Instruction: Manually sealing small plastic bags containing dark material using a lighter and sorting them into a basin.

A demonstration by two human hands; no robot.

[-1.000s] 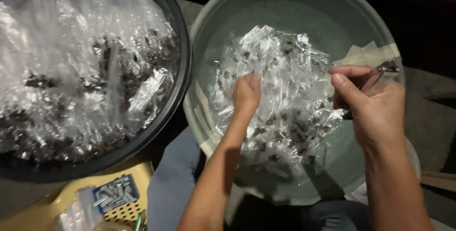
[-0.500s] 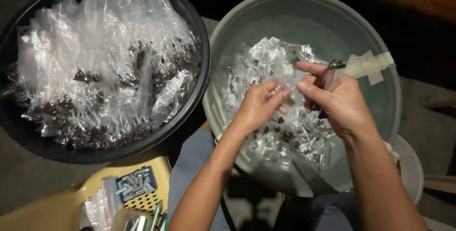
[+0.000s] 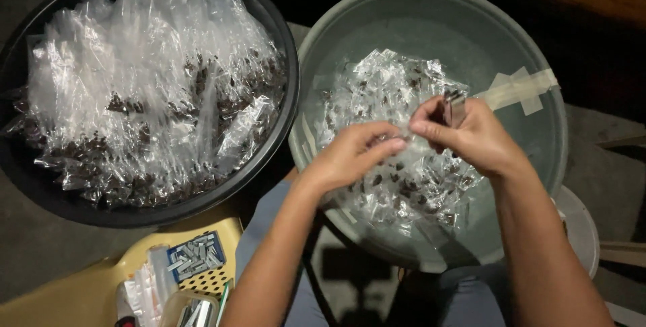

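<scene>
My left hand [image 3: 353, 155] pinches a small clear plastic packet [image 3: 407, 140] with its fingertips over the grey-green basin [image 3: 531, 165]. My right hand [image 3: 471, 135] grips a small metal stapler [image 3: 454, 106] and touches the same packet with its thumb and forefinger. Under both hands, inside the basin, lies a heap of clear packets [image 3: 397, 186] holding dark bits.
A black round tub [image 3: 282, 64] at left is piled with filled clear packets [image 3: 148, 105]. At bottom left a yellow perforated tray [image 3: 208, 280] holds a box of staples [image 3: 195, 258] and plastic strips. Tape patches the basin rim [image 3: 521, 88]. My grey-clad knees show below.
My left hand lifted a packet out of the heap and met my right hand; the stapler has come down onto the packet's top. The view shifted right and down.
</scene>
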